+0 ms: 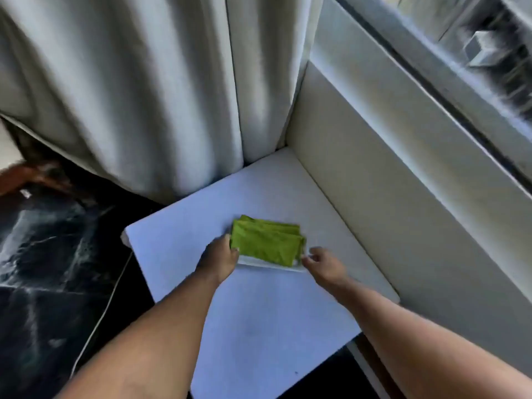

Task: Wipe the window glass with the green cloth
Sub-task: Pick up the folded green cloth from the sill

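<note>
Green cloth (266,244) folded on white tray (260,262); L hand (220,259) fingers gripping cloth edge, R hand (322,262) fingers open.

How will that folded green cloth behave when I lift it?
The green cloth looks soft and layered, so it will probably droop and unfold. It seems light. The left hand already touches its edge; the white sheet beneath may slide along.

We reach both bare forearms forward and down, wrists nearly straight. Our left hand (220,254) is turned palm-down with fingers curled in a pinch; our right hand (321,262) sits lower, fingers loosely bent, thumb and forefinger nearly meeting
</note>
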{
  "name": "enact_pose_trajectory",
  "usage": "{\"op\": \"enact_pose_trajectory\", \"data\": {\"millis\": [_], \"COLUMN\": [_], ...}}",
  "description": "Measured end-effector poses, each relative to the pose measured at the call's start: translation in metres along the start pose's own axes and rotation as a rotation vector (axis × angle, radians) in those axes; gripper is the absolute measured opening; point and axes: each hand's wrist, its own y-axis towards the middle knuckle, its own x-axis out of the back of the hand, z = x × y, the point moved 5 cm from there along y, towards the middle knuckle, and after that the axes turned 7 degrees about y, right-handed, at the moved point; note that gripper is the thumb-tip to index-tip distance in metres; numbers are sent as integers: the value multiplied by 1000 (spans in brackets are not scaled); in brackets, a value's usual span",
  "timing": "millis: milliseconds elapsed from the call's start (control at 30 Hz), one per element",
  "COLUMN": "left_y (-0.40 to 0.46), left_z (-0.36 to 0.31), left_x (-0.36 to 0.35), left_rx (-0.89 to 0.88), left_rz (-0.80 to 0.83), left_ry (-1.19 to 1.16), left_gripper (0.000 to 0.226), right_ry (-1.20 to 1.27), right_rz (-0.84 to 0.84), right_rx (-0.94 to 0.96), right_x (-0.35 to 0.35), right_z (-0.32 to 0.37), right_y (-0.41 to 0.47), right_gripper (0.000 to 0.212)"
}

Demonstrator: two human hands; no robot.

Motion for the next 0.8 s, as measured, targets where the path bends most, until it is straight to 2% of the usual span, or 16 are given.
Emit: {"op": "enact_pose_trajectory", "data": {"millis": [67, 100, 167, 300, 367, 467, 533, 600, 700, 800], "left_y": [36, 53, 76, 89, 91, 97, 103, 106, 87, 46], "left_z": [6, 8, 8, 9, 6, 2, 1, 3, -4, -32], "left_x": [-16, -24, -33, -43, -50, -56, -52, -43, -35, -17], "left_rx": [39, 50, 88, 185, 203, 235, 267, 299, 328, 208], "left_rz": [1, 19, 19, -72, -76, -14, 51, 133, 359, 565], "left_ry": [-99, -134, -148, -119, -135, -114, -97, -166, -526, -740], "left_gripper": [30, 32, 34, 44, 56, 65, 44, 17, 10, 17], "right_ry": [144, 188, 150, 120, 108, -82, -104, 28, 292, 414], "right_rz": [-34, -41, -89, -308, -322, -184, -106, -76, -21, 52], "right_rx": [40, 28, -66, -203, -216, -150, -96, -52, 28, 123], "right_x": [-20, -30, -48, -63, -68, -73, -69, -58, -22, 24], "right_z": [4, 4, 1, -6, -11, -12, -9, -5, -1, 4], "right_y": [43, 65, 100, 122, 125, 129, 129, 120, 88, 38], "right_gripper": [15, 17, 36, 61, 60, 49, 42, 28, 15, 28]}}
